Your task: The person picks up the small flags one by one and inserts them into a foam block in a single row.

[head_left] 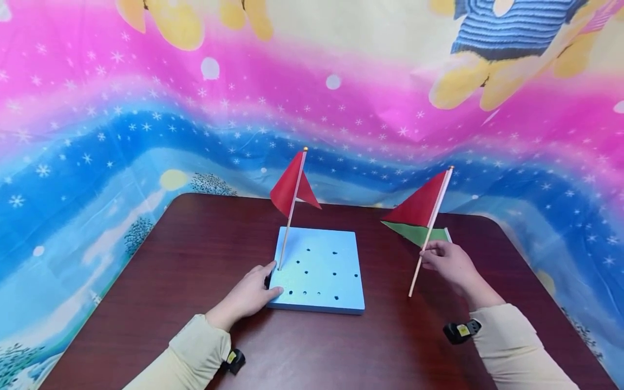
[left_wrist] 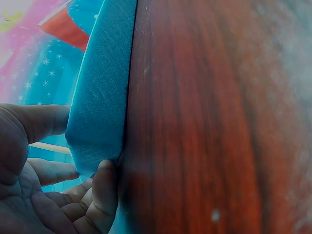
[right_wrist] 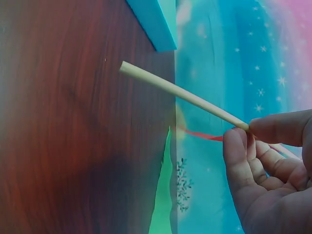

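Note:
A light blue board [head_left: 324,284] with several small holes lies flat on the table. At its left edge stands a red triangular flag [head_left: 286,184] on a thin wooden stick, its foot in a hole. My left hand [head_left: 248,292] grips the board's left side, thumb on top and fingers against the edge. To the right of the board, my right hand [head_left: 450,265] pinches the stick of a second red flag [head_left: 421,203] between thumb and fingertips. In the right wrist view this stick's [right_wrist: 183,94] bare lower end points free, apart from the board.
A green flag [head_left: 421,234] lies on the table behind my right hand, partly hidden by the held flag. The dark brown table [head_left: 195,238] has rounded far corners. A patterned cloth [head_left: 292,97] hangs behind it.

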`<state>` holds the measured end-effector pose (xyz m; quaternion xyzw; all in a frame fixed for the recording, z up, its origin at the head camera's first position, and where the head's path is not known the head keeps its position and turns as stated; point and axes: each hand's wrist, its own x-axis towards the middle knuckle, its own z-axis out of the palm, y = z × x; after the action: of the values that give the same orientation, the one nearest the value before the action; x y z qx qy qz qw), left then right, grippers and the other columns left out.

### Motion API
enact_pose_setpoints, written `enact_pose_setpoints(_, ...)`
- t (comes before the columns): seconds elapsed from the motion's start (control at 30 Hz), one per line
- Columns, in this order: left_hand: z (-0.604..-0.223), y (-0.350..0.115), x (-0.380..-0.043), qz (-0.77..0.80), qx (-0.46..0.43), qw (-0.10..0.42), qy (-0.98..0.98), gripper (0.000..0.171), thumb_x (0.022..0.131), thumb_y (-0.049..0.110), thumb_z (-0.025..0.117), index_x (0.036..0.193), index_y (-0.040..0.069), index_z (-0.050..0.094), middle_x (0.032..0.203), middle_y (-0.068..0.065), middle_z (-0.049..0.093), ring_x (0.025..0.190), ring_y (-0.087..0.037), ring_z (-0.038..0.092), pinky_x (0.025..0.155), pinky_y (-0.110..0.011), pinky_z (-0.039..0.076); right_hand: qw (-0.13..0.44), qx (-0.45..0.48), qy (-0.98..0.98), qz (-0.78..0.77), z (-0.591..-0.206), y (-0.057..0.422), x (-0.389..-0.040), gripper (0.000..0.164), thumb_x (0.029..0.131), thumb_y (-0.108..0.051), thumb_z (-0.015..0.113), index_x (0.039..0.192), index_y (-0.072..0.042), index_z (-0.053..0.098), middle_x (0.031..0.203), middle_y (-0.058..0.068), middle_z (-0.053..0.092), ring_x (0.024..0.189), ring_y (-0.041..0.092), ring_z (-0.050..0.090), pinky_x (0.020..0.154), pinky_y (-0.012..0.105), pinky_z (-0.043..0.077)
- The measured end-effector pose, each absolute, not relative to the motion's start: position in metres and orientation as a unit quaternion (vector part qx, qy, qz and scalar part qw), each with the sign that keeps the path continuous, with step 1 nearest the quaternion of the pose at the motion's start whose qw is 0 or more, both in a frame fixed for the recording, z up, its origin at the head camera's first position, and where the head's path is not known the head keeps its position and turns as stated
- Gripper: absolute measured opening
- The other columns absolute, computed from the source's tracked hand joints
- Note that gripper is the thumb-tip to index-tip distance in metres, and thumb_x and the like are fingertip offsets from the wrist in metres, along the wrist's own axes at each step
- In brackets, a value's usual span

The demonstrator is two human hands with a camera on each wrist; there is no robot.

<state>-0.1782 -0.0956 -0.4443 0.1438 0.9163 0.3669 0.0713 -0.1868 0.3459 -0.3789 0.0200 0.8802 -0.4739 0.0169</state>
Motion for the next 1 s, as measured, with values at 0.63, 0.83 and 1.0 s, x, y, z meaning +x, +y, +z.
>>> enact_pose_setpoints(0.63,-0.443,-0.095,-0.178,0.362,0.139,0.071,0.919,0.070,0.093,0.017,0.076,0.150,-0.010,0.046,0.111,-0.018,0.062,0.098,-0.026,0.056,0.091,-0.047,0.047,-0.046,-0.029,0.882,-0.469,-0.370,0.302,-0.187,0.020,0.102,-0.001,0.059,0.116,0.013,0.059,0.098,0.017,0.066,0.080,0.013,0.066,0.075,0.026,0.057)
enact_pose_setpoints(0.83,-0.445,-0.097,-0.178,0.363,0.139,0.072,0.919,0.071,0.093,0.018,0.076,0.150,-0.010,0.046,0.112,-0.018,0.062,0.097,-0.025,0.056,0.090,-0.046,0.048,-0.078,-0.048,0.891,-0.445,-0.367,0.289,-0.190,0.015,0.100,0.000,0.062,0.111,0.010,0.063,0.096,0.017,0.068,0.077,0.013,0.067,0.072,0.024,0.056)
enact_pose_setpoints(1.0,-0.444,-0.097,-0.179,0.358,0.144,0.073,0.920,0.071,0.093,0.019,0.076,0.150,-0.010,0.046,0.116,-0.021,0.062,0.102,-0.028,0.057,0.093,-0.048,0.048,-0.098,-0.059,0.905,-0.409,-0.367,0.281,-0.191,0.011,0.099,-0.001,0.064,0.107,0.006,0.066,0.094,0.015,0.069,0.077,0.012,0.065,0.069,0.022,0.053)
